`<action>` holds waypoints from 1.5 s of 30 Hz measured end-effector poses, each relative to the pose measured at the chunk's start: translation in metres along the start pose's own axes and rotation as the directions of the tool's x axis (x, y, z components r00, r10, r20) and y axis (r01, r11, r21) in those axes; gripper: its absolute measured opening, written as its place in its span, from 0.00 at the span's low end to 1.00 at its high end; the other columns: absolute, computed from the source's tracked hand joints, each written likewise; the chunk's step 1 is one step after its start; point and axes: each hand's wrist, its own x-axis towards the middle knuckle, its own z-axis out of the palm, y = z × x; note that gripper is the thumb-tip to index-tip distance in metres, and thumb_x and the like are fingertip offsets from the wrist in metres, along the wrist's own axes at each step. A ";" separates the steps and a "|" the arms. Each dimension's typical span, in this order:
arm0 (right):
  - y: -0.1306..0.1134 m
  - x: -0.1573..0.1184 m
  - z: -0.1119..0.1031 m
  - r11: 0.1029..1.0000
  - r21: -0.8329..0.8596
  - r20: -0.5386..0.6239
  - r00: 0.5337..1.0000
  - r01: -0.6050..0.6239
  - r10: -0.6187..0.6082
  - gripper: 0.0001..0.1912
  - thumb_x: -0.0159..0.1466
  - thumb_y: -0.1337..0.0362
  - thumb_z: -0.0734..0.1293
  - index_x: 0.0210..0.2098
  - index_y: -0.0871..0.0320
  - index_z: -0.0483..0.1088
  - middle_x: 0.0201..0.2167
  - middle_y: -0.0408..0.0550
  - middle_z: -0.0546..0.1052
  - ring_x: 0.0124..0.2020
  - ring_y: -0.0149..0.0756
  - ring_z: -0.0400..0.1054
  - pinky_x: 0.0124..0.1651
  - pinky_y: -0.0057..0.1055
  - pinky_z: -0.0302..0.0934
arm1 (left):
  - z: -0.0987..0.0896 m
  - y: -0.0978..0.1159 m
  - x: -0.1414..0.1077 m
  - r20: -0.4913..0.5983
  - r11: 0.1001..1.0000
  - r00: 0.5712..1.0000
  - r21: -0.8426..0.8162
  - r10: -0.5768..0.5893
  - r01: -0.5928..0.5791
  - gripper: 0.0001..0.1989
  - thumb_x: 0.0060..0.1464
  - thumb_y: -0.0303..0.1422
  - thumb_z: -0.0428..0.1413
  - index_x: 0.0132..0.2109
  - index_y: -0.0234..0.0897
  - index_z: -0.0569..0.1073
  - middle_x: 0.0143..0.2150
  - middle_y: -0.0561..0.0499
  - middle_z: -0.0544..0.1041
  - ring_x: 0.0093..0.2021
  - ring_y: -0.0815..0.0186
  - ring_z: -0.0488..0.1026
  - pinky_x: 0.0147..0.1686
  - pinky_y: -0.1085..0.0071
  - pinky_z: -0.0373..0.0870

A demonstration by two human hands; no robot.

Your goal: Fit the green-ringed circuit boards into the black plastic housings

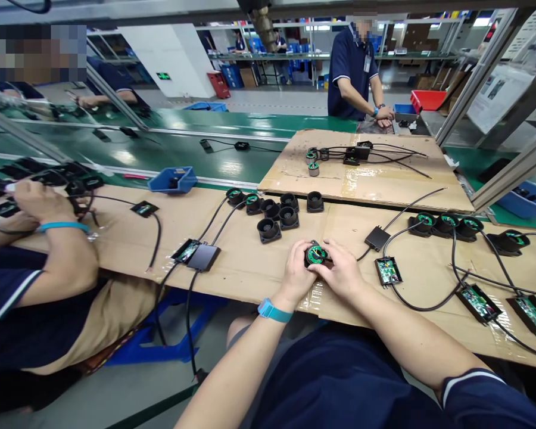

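Between my two hands is a round black housing (316, 254) with a green ring-shaped circuit board in its open top. My left hand (298, 266) is wrapped around its left side. From the right, my right hand (342, 266) grips it, the thumb at the board's edge. A black cable runs out past my right hand to a closed black box (377, 238). Beside that lies an open black box (388, 271) with a green circuit board inside. Just beyond my hands stand several empty black square-based housings (268, 229).
More wired housings (447, 223) and open boxes (480, 302) lie at right. Two wired boxes (204, 257) sit at left, cables hanging over the edge. A blue bin (173, 179) stands behind. A raised cardboard sheet (290, 170) holds wired parts. Co-workers (351, 71) work across and at left.
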 end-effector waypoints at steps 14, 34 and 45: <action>0.003 0.006 -0.008 0.995 -0.081 0.216 0.975 0.066 -0.048 0.22 0.62 0.61 0.73 0.55 0.57 0.75 0.56 0.58 0.76 0.57 0.49 0.72 0.61 0.47 0.66 | 0.000 0.002 -0.001 0.111 0.998 0.993 -0.041 -0.039 0.043 0.19 0.55 0.29 0.60 0.54 0.38 0.69 0.50 0.43 0.74 0.52 0.56 0.73 0.56 0.55 0.73; 0.016 0.017 -0.022 0.982 -0.183 -0.053 0.997 0.051 -0.061 0.19 0.67 0.55 0.67 0.53 0.57 0.77 0.55 0.60 0.77 0.55 0.51 0.74 0.59 0.46 0.69 | -0.002 -0.004 0.000 -0.026 0.904 0.959 -0.343 -0.281 0.255 0.38 0.61 0.61 0.45 0.65 0.36 0.58 0.58 0.33 0.68 0.53 0.54 0.72 0.51 0.55 0.72; 0.006 0.018 -0.015 0.949 -0.308 0.097 0.995 0.061 -0.032 0.17 0.68 0.58 0.65 0.52 0.56 0.78 0.53 0.61 0.77 0.45 0.49 0.78 0.50 0.43 0.73 | -0.003 -0.007 -0.001 -0.069 0.916 0.952 -0.301 -0.299 0.266 0.34 0.63 0.59 0.43 0.61 0.36 0.64 0.50 0.38 0.72 0.48 0.55 0.74 0.49 0.56 0.73</action>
